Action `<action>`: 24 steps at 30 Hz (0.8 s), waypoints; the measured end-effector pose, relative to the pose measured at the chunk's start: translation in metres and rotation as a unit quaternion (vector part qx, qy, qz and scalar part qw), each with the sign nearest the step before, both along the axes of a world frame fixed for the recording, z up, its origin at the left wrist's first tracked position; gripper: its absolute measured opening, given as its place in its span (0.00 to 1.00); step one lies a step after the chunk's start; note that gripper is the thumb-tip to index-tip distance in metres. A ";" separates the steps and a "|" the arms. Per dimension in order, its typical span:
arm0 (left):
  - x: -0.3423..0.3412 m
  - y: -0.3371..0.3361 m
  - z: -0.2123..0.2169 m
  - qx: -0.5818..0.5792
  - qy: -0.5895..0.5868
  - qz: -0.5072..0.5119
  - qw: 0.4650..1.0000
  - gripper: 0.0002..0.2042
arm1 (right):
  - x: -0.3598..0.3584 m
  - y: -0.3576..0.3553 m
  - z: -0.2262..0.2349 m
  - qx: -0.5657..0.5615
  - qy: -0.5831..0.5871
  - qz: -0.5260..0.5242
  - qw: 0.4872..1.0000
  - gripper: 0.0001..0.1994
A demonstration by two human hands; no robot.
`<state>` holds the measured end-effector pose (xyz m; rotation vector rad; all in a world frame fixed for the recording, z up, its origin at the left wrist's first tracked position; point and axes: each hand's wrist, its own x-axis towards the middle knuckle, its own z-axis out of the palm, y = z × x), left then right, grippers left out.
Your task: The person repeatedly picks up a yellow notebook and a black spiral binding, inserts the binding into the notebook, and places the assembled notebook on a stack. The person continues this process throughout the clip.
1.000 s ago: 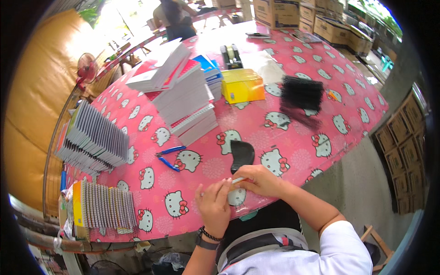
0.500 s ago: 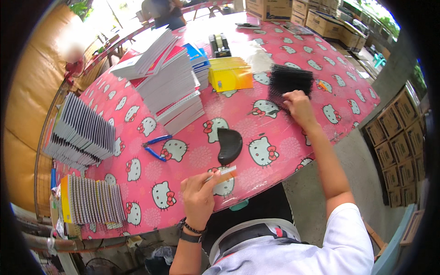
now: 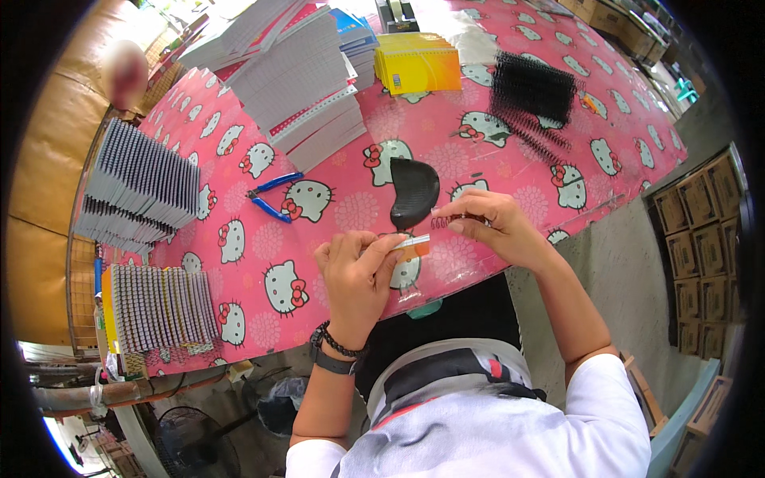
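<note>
My left hand (image 3: 360,275) grips a small notebook (image 3: 410,246) edge-on near the table's front edge, its orange cover showing at the right end. My right hand (image 3: 494,227) pinches a black spiral wire coil (image 3: 450,220) lying sideways just above the notebook's end. A black curved case (image 3: 413,191) rests on the pink patterned tablecloth (image 3: 319,239) just beyond both hands.
Blue-handled pliers (image 3: 271,197) lie to the left. A heap of black spiral coils (image 3: 532,92) sits at the back right. Stacks of notebooks (image 3: 299,88), a yellow pile (image 3: 418,64) and rows of bound notebooks (image 3: 139,187) (image 3: 159,307) fill the left. Cartons (image 3: 701,239) stand at right.
My right hand reached out to the heap of black coils, then came back to the notebook holding a coil. My left hand stayed on the notebook.
</note>
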<state>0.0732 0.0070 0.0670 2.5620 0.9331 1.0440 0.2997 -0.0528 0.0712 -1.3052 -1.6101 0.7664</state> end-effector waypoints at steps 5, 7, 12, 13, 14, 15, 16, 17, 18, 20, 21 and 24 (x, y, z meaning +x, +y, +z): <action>0.000 0.000 -0.002 -0.002 -0.010 0.007 1.000 0.08 | -0.008 0.004 0.008 0.039 0.010 -0.001 0.999 0.12; 0.001 0.000 -0.002 -0.005 -0.013 0.010 1.000 0.08 | -0.010 0.005 0.008 0.042 -0.007 0.007 0.999 0.13; 0.002 -0.001 -0.001 -0.011 -0.013 0.015 1.000 0.08 | -0.004 0.008 0.003 0.086 -0.039 0.024 0.995 0.13; 0.001 -0.001 0.000 -0.011 -0.011 0.016 1.000 0.08 | -0.004 0.008 0.003 0.094 -0.050 0.028 0.994 0.12; 0.001 -0.001 0.000 -0.012 -0.010 0.016 1.000 0.08 | -0.004 0.009 0.003 0.103 -0.061 0.031 0.992 0.12; 0.000 -0.001 0.000 -0.012 -0.008 0.016 1.000 0.07 | -0.004 0.009 0.003 0.099 -0.053 0.043 0.993 0.12; 0.001 0.000 0.001 -0.016 -0.005 0.015 1.000 0.08 | -0.004 0.009 0.003 0.095 -0.046 0.054 0.993 0.12; 0.000 0.002 0.002 -0.020 -0.002 0.014 1.000 0.08 | -0.004 0.009 0.003 0.092 -0.039 0.065 0.993 0.13; 0.000 0.003 0.002 -0.025 0.000 0.013 1.000 0.08 | -0.004 0.008 0.000 0.072 -0.034 0.070 0.994 0.14; 0.002 0.000 0.008 -0.016 0.021 0.009 1.000 0.11 | -0.005 0.008 -0.004 0.038 -0.027 0.085 0.995 0.18; 0.004 -0.002 0.010 -0.012 0.031 0.006 0.999 0.12 | -0.005 0.008 -0.001 0.041 -0.038 0.076 0.996 0.19; 0.014 -0.005 0.011 -0.031 -0.010 -0.017 0.999 0.15 | -0.010 0.006 0.014 0.021 -0.045 0.082 0.995 0.22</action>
